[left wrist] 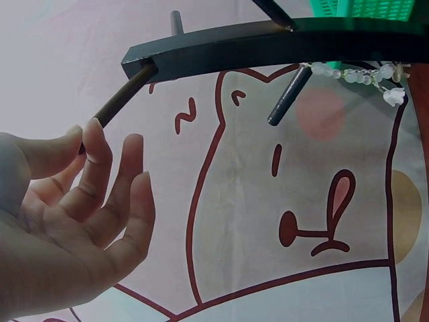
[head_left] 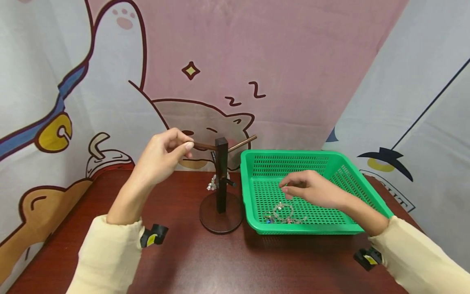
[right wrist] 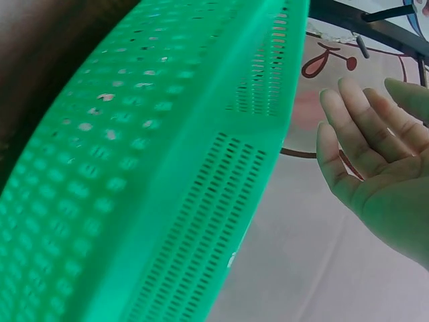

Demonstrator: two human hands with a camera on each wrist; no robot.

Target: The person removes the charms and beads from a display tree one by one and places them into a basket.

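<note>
A dark wooden jewelry stand (head_left: 222, 175) with a round base and several pegs rises from the table. My left hand (head_left: 161, 157) pinches the end of its upper left peg (left wrist: 122, 98) between thumb and index finger, the other fingers loosely bent. On a lower peg at the back hangs a beaded bracelet (left wrist: 362, 75) with white flower beads, partly hidden by the post in the head view. Over the green basket (head_left: 247, 192) hovers my right hand (head_left: 312, 190), fingers relaxed and nothing in them. Several beaded bracelets (head_left: 283, 211) lie in the basket's near left corner.
The basket stands just right of the jewelry stand on the reddish-brown table (head_left: 205, 261). Behind the table hangs a cloth (head_left: 293, 73) printed with cartoon cats, close to the far edge. Another peg (head_left: 243, 143) juts out toward the basket side.
</note>
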